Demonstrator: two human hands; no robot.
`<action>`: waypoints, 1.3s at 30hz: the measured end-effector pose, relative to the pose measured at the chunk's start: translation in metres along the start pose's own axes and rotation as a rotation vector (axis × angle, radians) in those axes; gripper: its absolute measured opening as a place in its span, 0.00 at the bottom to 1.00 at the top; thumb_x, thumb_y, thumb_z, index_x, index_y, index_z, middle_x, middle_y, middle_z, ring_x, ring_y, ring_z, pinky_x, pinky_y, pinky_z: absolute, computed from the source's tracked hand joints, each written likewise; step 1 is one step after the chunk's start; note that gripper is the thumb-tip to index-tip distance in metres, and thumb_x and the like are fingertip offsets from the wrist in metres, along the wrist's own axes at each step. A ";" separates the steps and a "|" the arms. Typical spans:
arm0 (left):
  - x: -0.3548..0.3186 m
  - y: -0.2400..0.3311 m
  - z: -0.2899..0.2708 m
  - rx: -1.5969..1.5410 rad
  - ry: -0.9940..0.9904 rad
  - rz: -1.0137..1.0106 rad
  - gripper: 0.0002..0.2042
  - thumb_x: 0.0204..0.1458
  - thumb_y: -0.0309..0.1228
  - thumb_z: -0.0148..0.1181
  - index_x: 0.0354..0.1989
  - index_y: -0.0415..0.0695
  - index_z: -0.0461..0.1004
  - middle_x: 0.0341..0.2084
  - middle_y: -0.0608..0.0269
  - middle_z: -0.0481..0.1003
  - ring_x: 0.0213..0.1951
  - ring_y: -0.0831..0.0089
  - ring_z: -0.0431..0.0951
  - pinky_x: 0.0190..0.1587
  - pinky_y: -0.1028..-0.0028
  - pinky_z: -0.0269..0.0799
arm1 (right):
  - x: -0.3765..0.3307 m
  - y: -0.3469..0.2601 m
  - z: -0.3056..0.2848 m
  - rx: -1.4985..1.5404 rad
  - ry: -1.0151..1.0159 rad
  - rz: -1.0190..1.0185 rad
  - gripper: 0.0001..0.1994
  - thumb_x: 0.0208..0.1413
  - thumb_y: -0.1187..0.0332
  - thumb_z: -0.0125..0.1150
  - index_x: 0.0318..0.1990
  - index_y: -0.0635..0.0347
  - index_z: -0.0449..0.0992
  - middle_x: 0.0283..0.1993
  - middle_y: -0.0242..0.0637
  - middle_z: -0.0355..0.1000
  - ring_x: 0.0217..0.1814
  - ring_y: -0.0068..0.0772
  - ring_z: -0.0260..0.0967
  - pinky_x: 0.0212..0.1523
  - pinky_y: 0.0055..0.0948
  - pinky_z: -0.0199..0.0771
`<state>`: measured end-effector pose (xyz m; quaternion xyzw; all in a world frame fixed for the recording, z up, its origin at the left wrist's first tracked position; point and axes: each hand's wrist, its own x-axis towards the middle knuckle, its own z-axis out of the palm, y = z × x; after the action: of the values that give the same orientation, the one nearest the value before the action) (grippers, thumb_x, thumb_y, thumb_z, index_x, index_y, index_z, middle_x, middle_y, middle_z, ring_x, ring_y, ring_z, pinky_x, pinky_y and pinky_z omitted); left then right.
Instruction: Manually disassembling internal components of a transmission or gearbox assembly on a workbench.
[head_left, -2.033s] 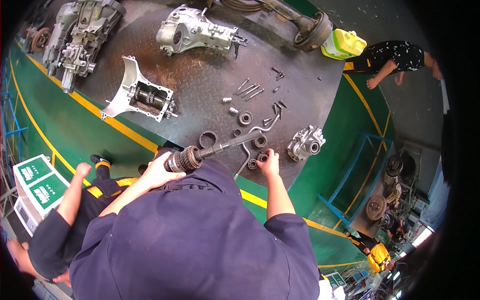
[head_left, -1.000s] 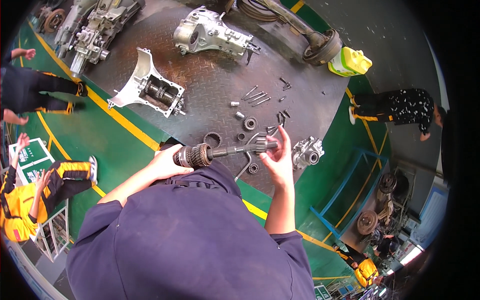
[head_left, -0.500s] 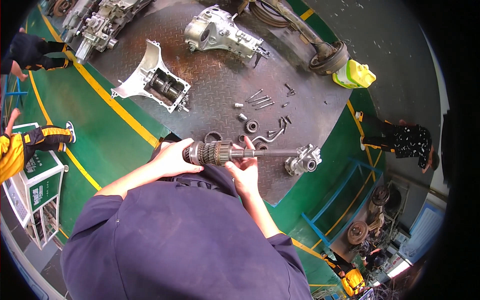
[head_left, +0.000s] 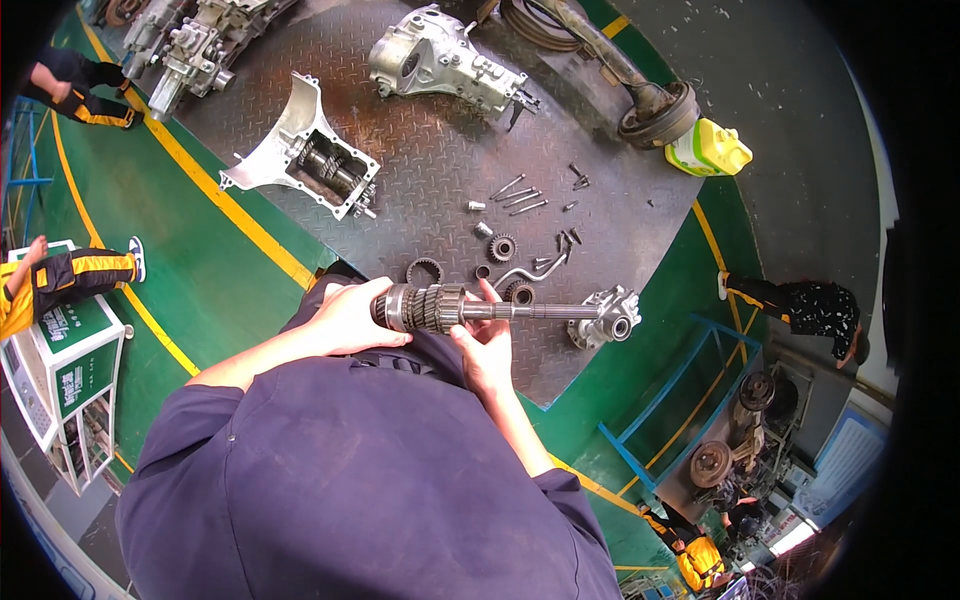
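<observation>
Between my two hands lies a gear shaft point(head_left: 540, 311), held crosswise above the table's near edge. My left hand point(head_left: 350, 318) wraps the thick geared end. My right hand point(head_left: 485, 345) grips it near the middle, its thumb below and a finger showing above the shaft. Beyond the bare splined right end sits a small silver housing point(head_left: 604, 318); whether the shaft touches it I cannot tell. Just past my hands lie a toothed ring point(head_left: 425, 271), a small gear point(head_left: 502, 247), another gear point(head_left: 519, 292) and a bent metal rod point(head_left: 535, 270).
The checkered steel table point(head_left: 420, 170) carries an open gearbox housing point(head_left: 318, 165), a silver transmission case point(head_left: 440, 65), several bolts point(head_left: 525, 200) and an axle with a drum point(head_left: 655, 115). A yellow-green jug point(head_left: 708, 148) stands at the right. Other people point(head_left: 820, 305) are around the table.
Both hands keep hold of the gear shaft, with hardly any shift. The person at the left edge has moved slightly, and the view has shifted a little.
</observation>
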<state>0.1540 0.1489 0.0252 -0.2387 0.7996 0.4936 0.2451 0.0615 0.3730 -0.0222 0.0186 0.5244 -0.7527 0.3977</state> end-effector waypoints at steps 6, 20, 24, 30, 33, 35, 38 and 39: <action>0.008 -0.008 0.012 -0.173 -0.014 0.053 0.30 0.37 0.34 0.80 0.51 0.43 0.75 0.41 0.59 0.81 0.44 0.69 0.81 0.52 0.67 0.75 | -0.004 -0.002 -0.009 0.105 -0.124 -0.057 0.52 0.47 0.77 0.76 0.76 0.55 0.45 0.67 0.43 0.64 0.68 0.37 0.64 0.70 0.38 0.65; -0.010 -0.073 0.009 -0.474 0.154 -0.002 0.28 0.41 0.25 0.77 0.53 0.39 0.72 0.43 0.64 0.78 0.47 0.75 0.76 0.54 0.72 0.71 | -0.018 0.117 -0.219 -1.323 0.712 0.370 0.35 0.50 0.64 0.73 0.66 0.50 0.65 0.62 0.48 0.64 0.68 0.51 0.61 0.64 0.43 0.69; -0.019 -0.070 0.005 -0.465 0.186 -0.062 0.27 0.41 0.23 0.77 0.51 0.39 0.71 0.42 0.64 0.77 0.45 0.76 0.76 0.53 0.72 0.71 | -0.008 0.117 -0.210 -1.520 0.519 0.433 0.38 0.47 0.64 0.75 0.67 0.45 0.63 0.63 0.46 0.61 0.67 0.50 0.62 0.64 0.42 0.70; -0.023 -0.091 0.019 -0.578 0.184 -0.040 0.26 0.42 0.23 0.77 0.50 0.39 0.70 0.42 0.66 0.77 0.45 0.77 0.75 0.53 0.73 0.70 | 0.017 0.108 -0.186 -1.568 0.472 0.394 0.36 0.49 0.63 0.74 0.65 0.58 0.63 0.59 0.48 0.63 0.64 0.50 0.64 0.61 0.43 0.71; -0.024 -0.097 0.022 -0.572 0.192 -0.040 0.26 0.42 0.23 0.77 0.51 0.39 0.70 0.42 0.66 0.76 0.46 0.77 0.75 0.54 0.73 0.70 | 0.035 0.110 -0.182 -1.500 0.622 0.325 0.34 0.51 0.63 0.73 0.64 0.58 0.63 0.58 0.50 0.63 0.64 0.52 0.63 0.62 0.44 0.70; -0.025 -0.092 0.021 -0.613 0.203 -0.058 0.27 0.43 0.23 0.77 0.52 0.39 0.70 0.43 0.65 0.76 0.47 0.77 0.75 0.54 0.73 0.70 | 0.048 0.107 -0.179 -1.456 0.758 0.249 0.37 0.50 0.61 0.73 0.66 0.57 0.60 0.60 0.51 0.62 0.64 0.54 0.62 0.63 0.45 0.69; -0.027 -0.090 0.019 -0.625 0.209 -0.040 0.27 0.43 0.23 0.77 0.52 0.38 0.70 0.44 0.65 0.76 0.47 0.77 0.75 0.55 0.73 0.69 | 0.062 0.088 -0.169 -1.347 0.810 0.229 0.45 0.50 0.61 0.74 0.72 0.55 0.53 0.66 0.52 0.57 0.69 0.54 0.57 0.69 0.45 0.63; -0.027 -0.089 0.020 -0.585 0.218 -0.040 0.27 0.44 0.23 0.76 0.53 0.38 0.70 0.45 0.65 0.76 0.47 0.76 0.75 0.55 0.73 0.69 | 0.069 0.090 -0.174 -1.363 0.780 0.225 0.49 0.49 0.60 0.76 0.74 0.54 0.49 0.67 0.52 0.55 0.69 0.54 0.56 0.70 0.45 0.61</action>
<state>0.2333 0.1351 -0.0261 -0.3662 0.6403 0.6694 0.0885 0.0022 0.4609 -0.2011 0.0863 0.9661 -0.1605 0.1827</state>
